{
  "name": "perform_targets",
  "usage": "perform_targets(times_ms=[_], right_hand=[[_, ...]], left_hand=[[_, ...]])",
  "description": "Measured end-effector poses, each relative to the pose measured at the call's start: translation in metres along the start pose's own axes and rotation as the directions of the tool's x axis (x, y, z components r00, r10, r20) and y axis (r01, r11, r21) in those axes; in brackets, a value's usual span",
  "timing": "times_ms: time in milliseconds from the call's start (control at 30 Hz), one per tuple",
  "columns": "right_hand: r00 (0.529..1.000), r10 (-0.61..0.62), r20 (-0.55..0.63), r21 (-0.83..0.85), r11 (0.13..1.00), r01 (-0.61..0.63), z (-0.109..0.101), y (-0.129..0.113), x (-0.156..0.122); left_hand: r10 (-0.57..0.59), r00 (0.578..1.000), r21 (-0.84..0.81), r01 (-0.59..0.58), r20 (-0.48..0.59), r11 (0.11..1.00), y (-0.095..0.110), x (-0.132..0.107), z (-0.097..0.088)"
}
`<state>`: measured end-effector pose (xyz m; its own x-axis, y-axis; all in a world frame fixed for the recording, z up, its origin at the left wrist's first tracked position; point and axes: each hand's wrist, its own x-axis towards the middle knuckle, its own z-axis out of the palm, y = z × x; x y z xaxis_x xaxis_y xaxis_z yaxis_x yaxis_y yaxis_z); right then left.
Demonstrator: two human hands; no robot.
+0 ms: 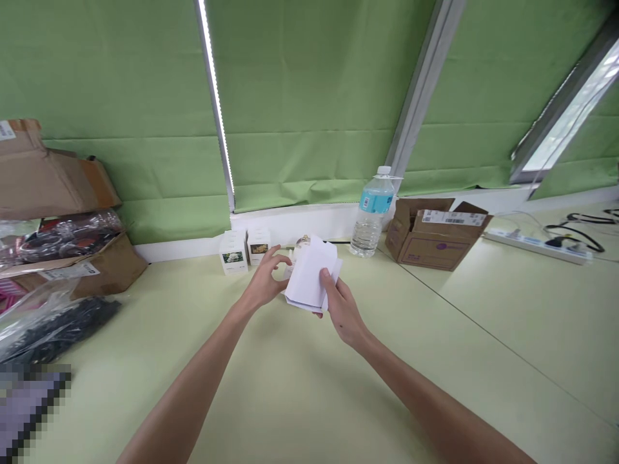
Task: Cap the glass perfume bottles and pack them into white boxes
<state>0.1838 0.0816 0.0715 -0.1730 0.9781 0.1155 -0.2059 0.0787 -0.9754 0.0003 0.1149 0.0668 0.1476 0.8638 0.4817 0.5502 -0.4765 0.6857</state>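
Over the table, my right hand [342, 308] is closed on a folded white sheet of card or paper [310, 274], thumb on top and fingers underneath. Several layers show along its edges; whether it is a flattened box I cannot tell. My left hand [265, 277] is just left of it, thumb and index finger curved and apart, the thumb tip close to the sheet's left edge. Behind the sheet a small clear object with a shiny metallic top [302, 241] is mostly hidden. White boxes with flower pictures [234, 252] stand at the back, beyond my left hand.
A water bottle [371, 216] and an open cardboard box [435, 238] stand back right, with a power strip [536, 246] and cables beyond. At left are stacked cartons [104, 258] and a plastic bag of dark items [62, 328]. Green blinds [309, 96] hang behind the table.
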Motion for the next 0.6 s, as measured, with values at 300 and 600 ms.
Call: perform_targets(times_ms=[300,600], right_hand=[[0.983,-0.006,-0.185,0.055,0.998,0.016,-0.032,0.012,0.035],[0.968,0.204,-0.143,-0.018,0.978,-0.209,-0.059,0.049,0.057]], left_hand=[[-0.428,0.9,-0.068,0.434,0.083,0.898,-0.037,0.002,0.043],[-0.46,0.888,-0.06,0.46,0.012,0.886,-0.042,0.005,0.068]])
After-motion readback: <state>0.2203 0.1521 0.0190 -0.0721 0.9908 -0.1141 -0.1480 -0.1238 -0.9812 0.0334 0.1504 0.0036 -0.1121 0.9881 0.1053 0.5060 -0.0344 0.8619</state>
